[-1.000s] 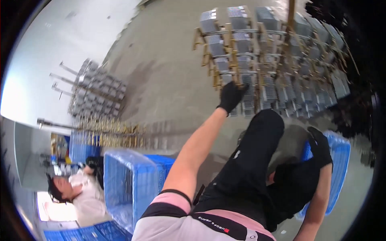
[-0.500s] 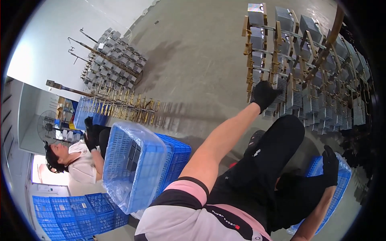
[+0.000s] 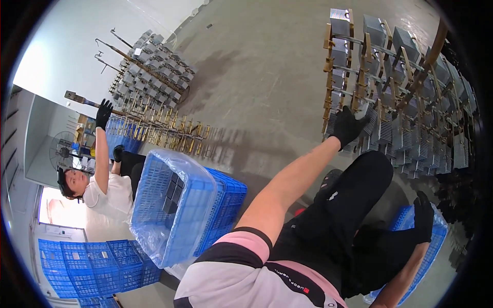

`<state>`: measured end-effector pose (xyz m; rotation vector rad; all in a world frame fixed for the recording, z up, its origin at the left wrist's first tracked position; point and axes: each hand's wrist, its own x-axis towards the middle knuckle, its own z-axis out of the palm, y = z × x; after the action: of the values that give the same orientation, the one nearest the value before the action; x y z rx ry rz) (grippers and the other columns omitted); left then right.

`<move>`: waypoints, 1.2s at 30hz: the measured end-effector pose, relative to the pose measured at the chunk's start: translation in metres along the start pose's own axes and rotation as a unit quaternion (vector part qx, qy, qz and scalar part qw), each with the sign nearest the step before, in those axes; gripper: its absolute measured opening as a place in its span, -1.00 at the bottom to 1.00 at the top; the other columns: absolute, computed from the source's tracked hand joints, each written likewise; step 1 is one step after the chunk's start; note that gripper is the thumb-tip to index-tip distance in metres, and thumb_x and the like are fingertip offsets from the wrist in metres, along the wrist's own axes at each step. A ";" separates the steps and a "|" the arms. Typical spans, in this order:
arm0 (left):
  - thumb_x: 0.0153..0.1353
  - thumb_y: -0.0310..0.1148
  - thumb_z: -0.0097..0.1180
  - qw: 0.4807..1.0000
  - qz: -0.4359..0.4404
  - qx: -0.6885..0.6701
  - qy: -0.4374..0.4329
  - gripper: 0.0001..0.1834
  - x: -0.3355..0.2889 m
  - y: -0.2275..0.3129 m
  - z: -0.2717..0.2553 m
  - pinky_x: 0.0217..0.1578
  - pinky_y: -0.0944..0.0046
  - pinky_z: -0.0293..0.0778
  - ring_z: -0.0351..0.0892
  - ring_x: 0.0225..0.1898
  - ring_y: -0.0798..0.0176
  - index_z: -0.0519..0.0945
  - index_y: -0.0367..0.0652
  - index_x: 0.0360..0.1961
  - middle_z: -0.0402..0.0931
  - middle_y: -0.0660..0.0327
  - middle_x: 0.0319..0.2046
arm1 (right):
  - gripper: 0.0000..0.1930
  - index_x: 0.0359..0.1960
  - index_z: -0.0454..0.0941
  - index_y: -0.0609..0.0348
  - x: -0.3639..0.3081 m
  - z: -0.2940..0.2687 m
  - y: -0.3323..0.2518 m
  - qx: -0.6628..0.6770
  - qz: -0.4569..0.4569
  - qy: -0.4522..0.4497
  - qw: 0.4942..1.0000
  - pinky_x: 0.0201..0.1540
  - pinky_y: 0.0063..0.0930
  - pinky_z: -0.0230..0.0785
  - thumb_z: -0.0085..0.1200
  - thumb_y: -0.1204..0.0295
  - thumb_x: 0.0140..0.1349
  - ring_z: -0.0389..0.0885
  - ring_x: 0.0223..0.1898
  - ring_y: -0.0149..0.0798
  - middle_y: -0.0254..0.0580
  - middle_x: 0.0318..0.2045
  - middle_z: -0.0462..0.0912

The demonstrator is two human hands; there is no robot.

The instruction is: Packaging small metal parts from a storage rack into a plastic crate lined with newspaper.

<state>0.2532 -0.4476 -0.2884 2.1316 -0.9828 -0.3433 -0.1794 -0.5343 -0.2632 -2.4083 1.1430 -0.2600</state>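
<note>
My left hand (image 3: 349, 126), in a black glove, reaches out to the hanging rack (image 3: 365, 51) at the right. Its fingers and thumb are closed on the edge of a grey finned heat sink (image 3: 367, 114), which sits slightly tilted among the others. The glove hides part of that grip. My right hand (image 3: 423, 218), also gloved in black, is raised beside my knee at the lower right. Its fingers point up with nothing in them. Many similar heat sinks (image 3: 402, 128) hang on the rack's brassy clips.
A blue crate (image 3: 203, 205) lined with clear plastic, with dark blocks inside, stands at my left. Another blue crate (image 3: 436, 231) is at my right. A co-worker (image 3: 105, 190) sits at the far left near a bare rack (image 3: 169, 128); a loaded rack (image 3: 154, 72) is behind. Blue crates (image 3: 97, 262) are stacked lower left.
My left hand stays at the rack, and the heat sink by its fingers now looks more tilted. The co-worker has raised an arm toward the bare rack. The view has shifted slightly.
</note>
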 end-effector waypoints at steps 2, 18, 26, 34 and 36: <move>0.08 0.31 0.22 1.000 0.010 -0.028 0.009 0.00 -0.002 -0.003 0.001 0.01 -0.09 0.47 0.52 0.02 -0.32 0.29 -0.54 0.08 0.48 -0.40 -0.04 | -0.66 0.18 0.50 0.16 0.002 0.000 -0.002 -0.010 -0.010 0.001 1.000 0.17 -0.25 0.36 -0.04 0.36 0.44 0.56 0.15 -0.02 0.03 0.13 0.59; 0.05 0.22 0.21 0.995 -0.035 -0.092 -0.018 0.09 0.004 -0.008 0.020 0.26 -0.03 0.29 0.33 0.27 -0.24 0.15 -0.41 0.37 0.33 -0.31 0.21 | -0.52 0.35 0.30 0.25 -0.005 0.021 0.110 0.285 -0.008 -0.069 0.956 0.35 -0.27 0.18 -0.14 0.29 0.48 0.30 0.34 -0.14 0.03 0.31 0.38; 0.05 0.17 0.23 0.989 -0.063 -0.121 -0.059 -0.02 -0.003 -0.014 0.003 0.21 -0.04 0.34 0.30 0.28 -0.24 0.24 -0.39 0.27 0.28 -0.32 0.24 | -0.51 0.38 0.26 0.24 0.035 0.040 0.095 0.343 0.092 -0.167 0.920 0.38 -0.27 0.14 -0.16 0.31 0.48 0.25 0.36 -0.15 0.01 0.35 0.32; 0.05 0.15 0.22 0.988 -0.080 -0.119 -0.064 -0.03 -0.004 -0.006 0.003 0.14 -0.08 0.41 0.45 0.16 -0.27 0.20 -0.38 0.28 0.25 -0.38 0.25 | -0.52 0.37 0.28 0.26 0.028 0.022 0.076 0.209 0.144 -0.195 0.948 0.38 -0.27 0.15 -0.13 0.36 0.46 0.30 0.34 -0.15 -0.01 0.34 0.34; 0.06 0.15 0.22 0.991 -0.081 -0.102 -0.032 -0.03 -0.003 -0.025 0.003 0.12 -0.11 0.42 0.48 0.12 -0.28 0.21 -0.39 0.27 0.24 -0.38 0.25 | -0.52 0.36 0.28 0.27 0.034 0.035 0.068 0.184 0.144 -0.215 0.948 0.37 -0.27 0.15 -0.13 0.38 0.46 0.31 0.33 -0.15 -0.02 0.34 0.35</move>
<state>0.2628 -0.4361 -0.3086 2.0268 -0.7755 -0.5721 -0.1917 -0.5871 -0.3271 -1.8240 1.1051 0.1338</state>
